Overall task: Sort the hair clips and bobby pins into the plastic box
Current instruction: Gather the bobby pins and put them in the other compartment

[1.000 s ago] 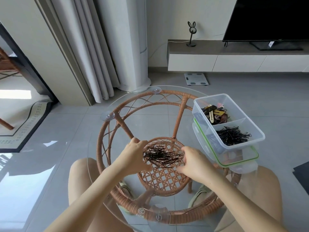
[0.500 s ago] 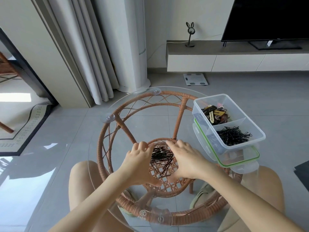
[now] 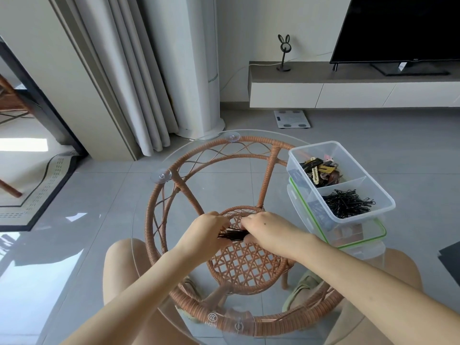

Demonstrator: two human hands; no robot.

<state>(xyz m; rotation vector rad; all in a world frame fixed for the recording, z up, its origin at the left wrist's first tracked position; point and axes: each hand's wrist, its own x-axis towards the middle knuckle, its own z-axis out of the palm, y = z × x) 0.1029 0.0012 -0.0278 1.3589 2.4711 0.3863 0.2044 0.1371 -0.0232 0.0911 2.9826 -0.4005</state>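
You held 1 bundle of bobby pins (image 3: pixel 232 235) between both sets of fingers. Your left hand (image 3: pixel 207 231) pinched its left end and your right hand (image 3: pixel 267 230) curled over its right end, over the glass tabletop (image 3: pixel 219 185). To the right of your right fingers, well apart from them, stood the plastic box (image 3: pixel 384 195) with 2 compartments. Hair clips (image 3: pixel 321 170) lay in the farther one and a pile of black pins (image 3: pixel 348 204) in the nearer one. The box sat on a green-edged lid (image 3: pixel 361 241).
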